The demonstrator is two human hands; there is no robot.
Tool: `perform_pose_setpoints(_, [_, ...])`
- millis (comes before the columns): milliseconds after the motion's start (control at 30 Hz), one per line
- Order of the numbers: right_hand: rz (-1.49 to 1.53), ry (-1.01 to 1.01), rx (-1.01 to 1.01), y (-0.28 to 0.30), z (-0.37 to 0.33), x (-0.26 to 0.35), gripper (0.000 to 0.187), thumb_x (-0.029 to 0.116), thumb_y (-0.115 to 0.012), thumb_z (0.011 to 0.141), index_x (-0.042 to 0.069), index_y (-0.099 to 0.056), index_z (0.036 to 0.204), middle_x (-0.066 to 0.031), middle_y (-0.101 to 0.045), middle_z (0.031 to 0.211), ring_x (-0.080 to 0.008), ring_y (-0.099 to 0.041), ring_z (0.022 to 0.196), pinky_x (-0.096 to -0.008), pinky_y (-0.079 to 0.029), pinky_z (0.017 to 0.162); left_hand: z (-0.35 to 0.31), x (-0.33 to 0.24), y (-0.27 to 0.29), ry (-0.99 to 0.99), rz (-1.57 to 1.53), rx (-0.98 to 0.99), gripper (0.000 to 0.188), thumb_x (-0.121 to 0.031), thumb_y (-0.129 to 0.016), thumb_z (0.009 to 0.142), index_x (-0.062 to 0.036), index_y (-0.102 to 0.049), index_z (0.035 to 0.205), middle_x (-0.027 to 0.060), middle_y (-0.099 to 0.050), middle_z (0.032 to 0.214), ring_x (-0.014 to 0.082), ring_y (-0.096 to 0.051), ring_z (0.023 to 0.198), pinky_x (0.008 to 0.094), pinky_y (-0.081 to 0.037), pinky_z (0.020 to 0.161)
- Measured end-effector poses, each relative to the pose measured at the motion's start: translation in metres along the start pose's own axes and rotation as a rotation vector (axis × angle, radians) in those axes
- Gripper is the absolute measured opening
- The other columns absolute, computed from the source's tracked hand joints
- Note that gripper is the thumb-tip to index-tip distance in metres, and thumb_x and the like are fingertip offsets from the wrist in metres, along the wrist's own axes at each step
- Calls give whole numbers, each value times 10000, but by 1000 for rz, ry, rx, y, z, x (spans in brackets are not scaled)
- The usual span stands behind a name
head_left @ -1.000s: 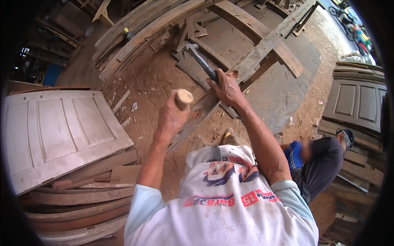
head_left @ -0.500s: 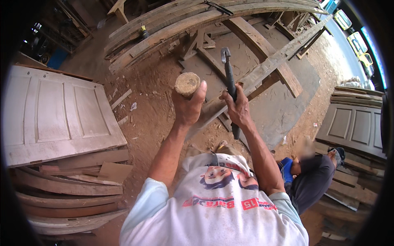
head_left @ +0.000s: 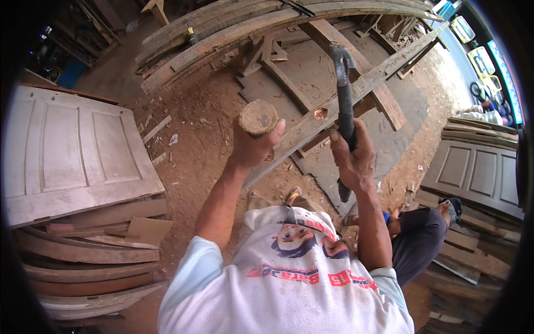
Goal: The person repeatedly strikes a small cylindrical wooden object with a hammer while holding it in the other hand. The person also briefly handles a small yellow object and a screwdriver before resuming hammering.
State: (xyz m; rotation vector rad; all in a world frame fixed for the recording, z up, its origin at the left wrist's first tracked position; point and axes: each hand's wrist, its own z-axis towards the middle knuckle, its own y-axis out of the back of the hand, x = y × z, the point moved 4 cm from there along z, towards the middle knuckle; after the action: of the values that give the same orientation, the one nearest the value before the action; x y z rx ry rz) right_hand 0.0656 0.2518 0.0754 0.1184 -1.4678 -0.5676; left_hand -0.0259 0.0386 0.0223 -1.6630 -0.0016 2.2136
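Note:
My left hand (head_left: 253, 146) is closed around a thick round wooden handle (head_left: 257, 117), its worn, flat end turned up. The handle's lower part is hidden by my fist. My right hand (head_left: 354, 158) grips a hammer (head_left: 345, 108) with a dark handle and a worn metal head, raised to the right of my left hand. A long wooden beam (head_left: 364, 86) slants beneath both hands. Between them, a freshly cut hole (head_left: 321, 113) shows in its top face.
Long curved planks (head_left: 239, 42) lie across the far side. A panelled door (head_left: 83, 142) rests on stacked boards (head_left: 92, 253) at left. Another panelled door (head_left: 473, 172) stands at right. A seated person (head_left: 420, 236) is close on my right. Wood chips litter the dirt floor (head_left: 189, 125).
My right hand and the hammer have moved right, away from my left hand, and the hole in the beam now shows. My left hand has shifted slightly, still holding the wooden handle.

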Motion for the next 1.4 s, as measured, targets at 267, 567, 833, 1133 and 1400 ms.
perform_pose_setpoints(267, [190,338,-137,34,-2,95,344,204,-627,1032,-51,-543,1247,-16,-567,776,-38,-475,561,-195,-374,483,6,-19,-16,-69,208,2,176,-129,-801,834,-37,-660,886,2,-677,771,72,-628,723,293,-541,685])
perform_pose_setpoints(567, [-658,59,402,24,-26,83,305,156,-675,964,45,-499,1188,-138,-618,687,-268,-639,582,-419,-471,559,13,-6,-15,-108,148,119,328,-254,-789,842,-25,-665,1042,105,-724,891,235,-727,838,377,-568,763])
perform_pose_setpoints(833, [632,144,-402,69,-18,94,271,275,-607,1023,23,-533,1088,-26,-475,616,-139,-465,465,-282,-425,426,21,4,-23,-414,557,274,141,-137,-768,813,-64,-688,904,89,-695,808,270,-677,721,393,-546,680])
perform_pose_setpoints(1133, [-321,-6,224,68,-24,92,231,245,-577,1045,51,-451,1057,-118,-583,710,-242,-574,564,-430,-485,511,18,18,-37,18,301,179,161,-77,-788,803,-36,-641,854,13,-633,731,111,-596,664,319,-498,607])
perform_pose_setpoints(1400, [-530,325,36,53,-24,41,226,230,-583,1036,41,-460,1043,-105,-566,718,-243,-579,603,-418,-456,528,25,20,-38,-57,296,229,193,-28,-779,788,-34,-645,926,12,-636,791,101,-575,691,294,-482,629])
